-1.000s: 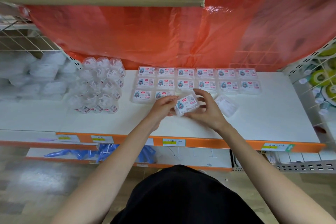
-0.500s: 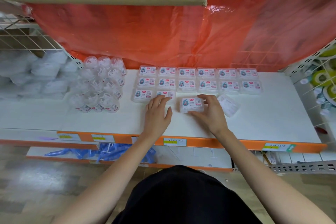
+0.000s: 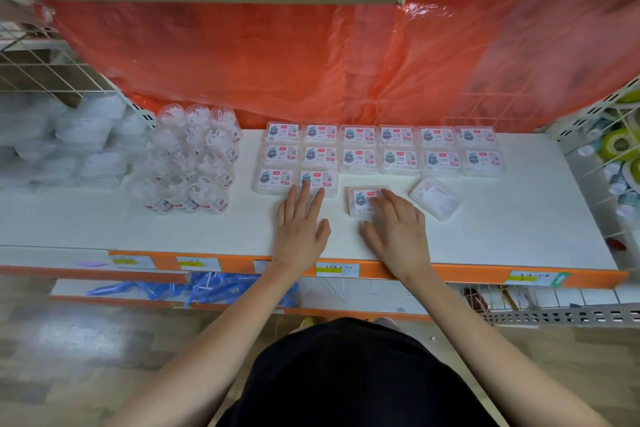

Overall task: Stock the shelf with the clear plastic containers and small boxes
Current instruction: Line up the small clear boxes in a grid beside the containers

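Evidently the front row of small boxes is being filled on the white shelf [image 3: 502,225]. Two full rows of labelled boxes [image 3: 398,158] lie flat at the back, and the front row has two so far. The left hand [image 3: 301,225] lies released, its straight fingertips touching the near edge of the second front box [image 3: 320,178], seemingly to square it. The right hand [image 3: 398,229] rests with fingers laid flat over a third box [image 3: 363,199], thumb spread on the shelf, grasping nothing. That box sits slightly nearer than its row and apart from its neighbour, so the next move likely calls for a push back and left until it lines up. One more box [image 3: 436,198] lies askew to the right, plain side up, and probably needs turning. The clear containers [image 3: 194,163] stand clustered at the left. Each label shows a red brand mark, a cartoon figure and a barcode, too small to read; the handwritten price tags [image 3: 337,269] are also illegible
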Action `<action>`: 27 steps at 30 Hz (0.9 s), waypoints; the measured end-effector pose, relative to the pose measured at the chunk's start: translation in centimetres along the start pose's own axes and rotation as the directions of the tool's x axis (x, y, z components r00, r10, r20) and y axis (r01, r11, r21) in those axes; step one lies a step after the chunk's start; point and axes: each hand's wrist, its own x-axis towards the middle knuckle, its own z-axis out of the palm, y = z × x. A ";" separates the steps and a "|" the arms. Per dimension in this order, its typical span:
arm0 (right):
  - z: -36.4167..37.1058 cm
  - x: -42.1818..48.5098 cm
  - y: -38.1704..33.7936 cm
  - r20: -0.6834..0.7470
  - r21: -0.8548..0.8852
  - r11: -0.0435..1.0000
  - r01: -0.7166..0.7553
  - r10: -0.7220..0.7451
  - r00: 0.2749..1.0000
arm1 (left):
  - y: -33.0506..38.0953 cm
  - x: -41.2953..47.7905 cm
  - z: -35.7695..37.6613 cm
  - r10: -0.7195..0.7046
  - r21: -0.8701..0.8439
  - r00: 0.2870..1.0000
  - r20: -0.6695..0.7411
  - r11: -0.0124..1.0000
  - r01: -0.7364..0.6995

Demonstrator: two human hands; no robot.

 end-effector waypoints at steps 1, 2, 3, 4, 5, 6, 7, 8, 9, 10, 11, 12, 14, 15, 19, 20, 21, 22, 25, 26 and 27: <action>0.1 -0.5 0.0 0.001 -0.021 0.999 0.032 -0.032 0.999 | 0.0 0.0 0.0 -0.002 0.002 1.000 -0.001 1.000 0.002; 0.3 -0.8 0.0 0.012 -0.045 0.998 0.051 -0.051 0.999 | 0.0 0.0 0.0 -0.006 0.003 1.000 -0.001 1.000 0.006; 0.5 -1.0 0.1 0.025 -0.068 0.996 0.059 -0.057 0.998 | 0.1 0.0 0.1 -0.010 0.005 1.000 0.002 1.000 0.010; 0.6 -1.0 0.1 0.035 -0.083 0.995 0.058 -0.055 0.998 | 0.1 0.0 0.2 -0.014 0.008 1.000 0.002 1.000 0.014; 0.7 -0.9 0.0 0.042 -0.093 0.994 0.054 -0.050 0.998 | 0.1 0.0 0.2 -0.016 0.015 1.000 -0.001 1.000 0.016; 0.8 -0.6 0.0 0.052 -0.098 0.994 0.050 -0.045 0.998 | 0.1 0.0 0.2 -0.015 0.020 1.000 -0.007 1.000 0.015; 0.8 -0.3 -0.1 0.065 -0.101 0.994 0.050 -0.043 0.997 | 0.1 0.0 0.2 -0.014 0.022 1.000 -0.011 1.000 0.014; 0.8 0.0 -0.3 0.079 -0.102 0.993 0.052 -0.044 0.996 | 0.1 0.0 0.2 -0.013 0.017 1.000 -0.011 1.000 0.013; 0.9 0.3 -0.4 0.093 -0.101 0.993 0.055 -0.045 0.995 | 0.1 0.0 0.2 -0.014 0.009 1.000 -0.003 1.000 0.014; 1.0 0.6 -0.5 0.104 -0.100 0.993 0.057 -0.046 0.993 | 0.1 0.0 0.1 -0.015 0.002 1.000 0.005 1.000 0.015; 1.1 0.8 -0.7 0.112 -0.098 0.993 0.058 -0.047 0.993 | 0.1 0.0 0.1 -0.018 -0.002 1.000 0.010 1.000 0.018; 1.3 1.1 -0.7 0.119 -0.096 0.994 0.058 -0.046 0.992 | 0.1 0.0 0.1 -0.020 -0.003 1.000 0.009 1.000 0.020; 1.4 1.3 -0.8 0.133 -0.096 0.994 0.055 -0.042 0.990 | 0.1 0.0 0.1 -0.022 0.007 1.000 0.006 1.000 0.022; 1.5 1.4 -0.9 0.139 -0.098 0.994 0.056 -0.042 0.989 | 0.1 0.0 0.1 -0.023 0.009 1.000 0.009 1.000 0.023; 1.7 1.4 -0.8 0.171 -0.119 0.990 0.074 -0.053 0.984 | 0.1 0.0 0.1 -0.025 -0.010 1.000 0.014 1.000 0.025; 1.7 1.3 -0.8 0.178 -0.122 0.989 0.078 -0.056 0.982 | 0.1 0.0 0.2 -0.022 -0.007 1.000 0.010 1.000 0.022; 1.8 1.3 -0.8 0.185 -0.124 0.989 0.083 -0.059 0.981 | 0.1 0.0 0.2 -0.020 -0.006 1.000 0.008 1.000 0.020; 1.9 1.3 -0.7 0.192 -0.127 0.988 0.087 -0.061 0.979 | 0.1 0.0 0.2 -0.018 -0.005 1.000 0.005 1.000 0.018; 2.0 1.3 -0.8 0.202 -0.123 0.988 0.094 -0.067 0.977 | 0.1 0.0 0.3 -0.012 0.014 1.000 -0.006 1.000 0.012; 2.0 1.3 -0.8 0.205 -0.120 0.988 0.094 -0.068 0.976 | 0.1 0.0 0.3 -0.011 0.016 1.000 -0.009 1.000 0.011; 2.0 1.3 -0.8 0.211 -0.119 0.988 0.093 -0.067 0.975 | 0.1 0.0 0.3 -0.010 0.015 1.000 -0.013 1.000 0.011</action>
